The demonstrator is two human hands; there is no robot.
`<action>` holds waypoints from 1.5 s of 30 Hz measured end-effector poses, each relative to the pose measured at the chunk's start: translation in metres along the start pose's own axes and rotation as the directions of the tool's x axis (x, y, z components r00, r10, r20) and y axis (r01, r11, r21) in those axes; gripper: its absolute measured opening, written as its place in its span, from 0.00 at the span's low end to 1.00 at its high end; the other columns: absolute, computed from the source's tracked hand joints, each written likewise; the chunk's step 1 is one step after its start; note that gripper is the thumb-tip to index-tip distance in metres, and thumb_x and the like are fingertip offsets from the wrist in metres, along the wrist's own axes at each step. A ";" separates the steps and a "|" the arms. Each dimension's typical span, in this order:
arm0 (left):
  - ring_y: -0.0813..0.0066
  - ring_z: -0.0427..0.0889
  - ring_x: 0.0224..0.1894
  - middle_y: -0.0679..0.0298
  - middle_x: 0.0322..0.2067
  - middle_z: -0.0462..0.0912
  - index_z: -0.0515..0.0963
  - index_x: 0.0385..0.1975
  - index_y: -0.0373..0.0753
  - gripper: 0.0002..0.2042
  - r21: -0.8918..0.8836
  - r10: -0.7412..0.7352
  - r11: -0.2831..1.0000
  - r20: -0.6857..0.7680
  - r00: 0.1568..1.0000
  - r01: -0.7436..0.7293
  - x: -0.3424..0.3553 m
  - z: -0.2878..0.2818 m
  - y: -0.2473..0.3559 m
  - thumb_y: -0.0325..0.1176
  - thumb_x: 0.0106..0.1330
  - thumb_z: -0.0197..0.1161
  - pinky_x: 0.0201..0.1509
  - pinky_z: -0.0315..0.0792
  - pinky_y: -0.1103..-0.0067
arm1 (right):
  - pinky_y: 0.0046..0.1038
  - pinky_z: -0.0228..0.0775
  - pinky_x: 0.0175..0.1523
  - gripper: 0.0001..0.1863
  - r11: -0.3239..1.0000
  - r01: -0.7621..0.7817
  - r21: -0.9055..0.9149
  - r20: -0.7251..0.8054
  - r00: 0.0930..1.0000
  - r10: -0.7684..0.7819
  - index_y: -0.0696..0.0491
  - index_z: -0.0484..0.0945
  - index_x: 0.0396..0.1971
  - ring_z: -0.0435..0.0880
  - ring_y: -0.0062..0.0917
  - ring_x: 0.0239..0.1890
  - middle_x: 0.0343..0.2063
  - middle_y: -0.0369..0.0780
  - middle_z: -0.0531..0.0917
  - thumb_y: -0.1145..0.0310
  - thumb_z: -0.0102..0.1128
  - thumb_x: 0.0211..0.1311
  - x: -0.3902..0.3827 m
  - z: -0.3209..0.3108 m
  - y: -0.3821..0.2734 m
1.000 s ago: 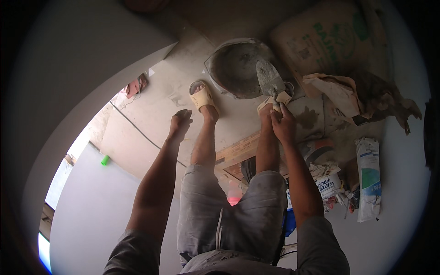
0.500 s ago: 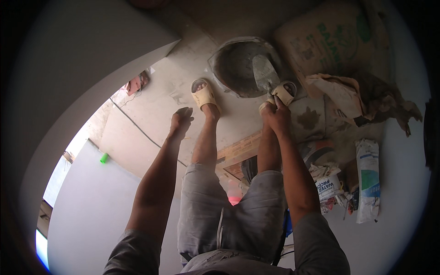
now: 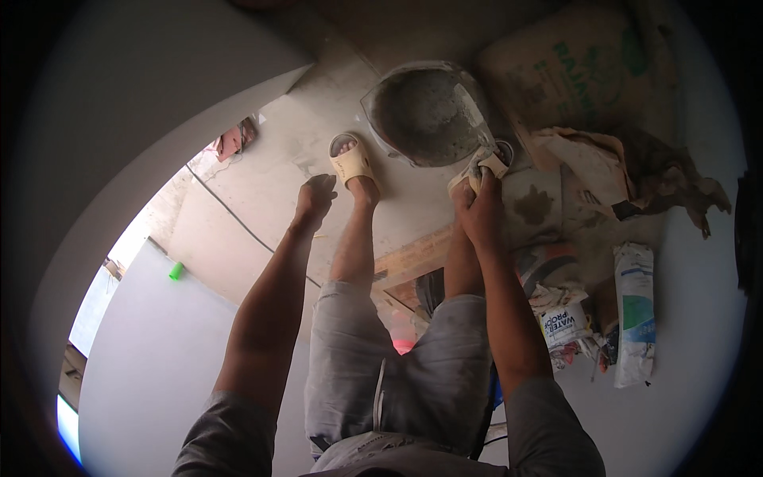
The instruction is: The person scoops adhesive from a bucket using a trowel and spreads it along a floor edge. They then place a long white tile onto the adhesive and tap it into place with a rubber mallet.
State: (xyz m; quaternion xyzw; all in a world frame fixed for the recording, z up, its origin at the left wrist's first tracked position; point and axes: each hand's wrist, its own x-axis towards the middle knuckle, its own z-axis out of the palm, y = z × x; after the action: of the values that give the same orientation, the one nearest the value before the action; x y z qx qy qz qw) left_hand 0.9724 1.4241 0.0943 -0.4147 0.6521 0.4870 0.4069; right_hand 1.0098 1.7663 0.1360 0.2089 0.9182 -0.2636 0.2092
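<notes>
Head view: the right hand (image 3: 483,211) is clamped on the handle of the trowel (image 3: 475,113), its blade nearly edge-on at the right side of the tub (image 3: 405,119). The left hand (image 3: 318,195) is curled at left; whether it holds anything cannot be told. A slack grip could let the trowel roll and drop onto the right sandal (image 3: 497,165).

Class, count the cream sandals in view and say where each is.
2: the left sandal on the left foot; the right sandal on the right foot, partly hidden behind the trowel and right hand.
</notes>
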 end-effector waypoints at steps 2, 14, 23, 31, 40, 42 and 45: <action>0.69 0.77 0.32 0.63 0.32 0.78 0.77 0.39 0.32 0.11 0.072 0.042 0.997 0.009 0.999 -0.042 0.003 0.006 0.007 0.35 0.67 0.58 0.36 0.72 0.73 | 0.42 0.72 0.51 0.28 0.994 -0.094 -0.054 0.153 0.983 0.102 0.60 0.66 0.59 0.78 0.48 0.50 0.45 0.55 0.76 0.69 0.58 0.59 0.000 -0.002 0.000; 0.59 0.80 0.41 0.57 0.38 0.82 0.79 0.42 0.37 0.11 0.740 0.541 0.311 0.378 0.751 -0.596 0.029 0.025 0.074 0.24 0.58 0.60 0.43 0.75 0.70 | 0.41 0.72 0.53 0.26 0.971 0.134 0.195 -0.314 0.947 -0.068 0.62 0.65 0.57 0.79 0.48 0.49 0.45 0.55 0.77 0.68 0.58 0.61 0.003 -0.026 -0.026; 0.60 0.78 0.50 0.56 0.47 0.80 0.75 0.51 0.35 0.19 0.797 0.418 0.287 0.394 0.819 -0.531 0.050 0.038 0.095 0.28 0.57 0.62 0.53 0.73 0.72 | 0.46 0.71 0.48 0.23 0.973 0.029 0.230 -0.211 0.977 0.020 0.61 0.61 0.53 0.80 0.52 0.45 0.38 0.58 0.77 0.65 0.57 0.64 0.014 -0.016 -0.031; 0.63 0.79 0.48 0.57 0.42 0.79 0.75 0.47 0.36 0.15 0.888 0.503 0.074 0.360 0.786 -0.455 0.105 0.063 0.084 0.30 0.61 0.58 0.50 0.75 0.72 | 0.45 0.74 0.43 0.23 0.973 -0.199 0.114 0.048 0.980 0.195 0.58 0.61 0.46 0.83 0.52 0.38 0.32 0.57 0.81 0.56 0.54 0.64 0.024 0.003 -0.019; 0.74 0.78 0.32 0.62 0.31 0.80 0.77 0.43 0.37 0.12 0.283 0.218 0.946 -0.204 0.954 -0.156 0.052 0.109 0.135 0.39 0.70 0.56 0.38 0.73 0.77 | 0.45 0.71 0.46 0.16 0.980 -0.189 -0.064 0.252 0.947 0.199 0.63 0.74 0.38 0.80 0.54 0.40 0.34 0.56 0.81 0.69 0.58 0.49 -0.047 -0.067 0.120; 0.76 0.79 0.31 0.63 0.32 0.81 0.78 0.41 0.34 0.13 0.251 0.276 0.943 -0.224 0.935 -0.219 0.049 0.106 0.114 0.39 0.67 0.60 0.38 0.74 0.77 | 0.45 0.70 0.48 0.19 0.953 -0.236 -0.188 0.401 0.868 0.294 0.63 0.74 0.40 0.79 0.53 0.43 0.34 0.56 0.80 0.69 0.59 0.48 -0.054 -0.091 0.142; 0.76 0.80 0.34 0.61 0.31 0.83 0.79 0.37 0.34 0.15 0.292 0.465 0.832 0.096 0.880 -0.472 0.010 0.116 0.097 0.41 0.64 0.62 0.40 0.73 0.78 | 0.42 0.72 0.48 0.23 0.938 -0.174 -0.298 0.553 0.770 0.319 0.61 0.75 0.44 0.80 0.50 0.45 0.38 0.55 0.81 0.69 0.62 0.45 -0.071 -0.137 0.183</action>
State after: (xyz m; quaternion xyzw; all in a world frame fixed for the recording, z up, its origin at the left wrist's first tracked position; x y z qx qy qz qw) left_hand 0.8930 1.5535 0.0911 -0.1687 0.7971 0.4687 0.3415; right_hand 1.1210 1.9667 0.2040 0.2097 0.7946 -0.1778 0.5413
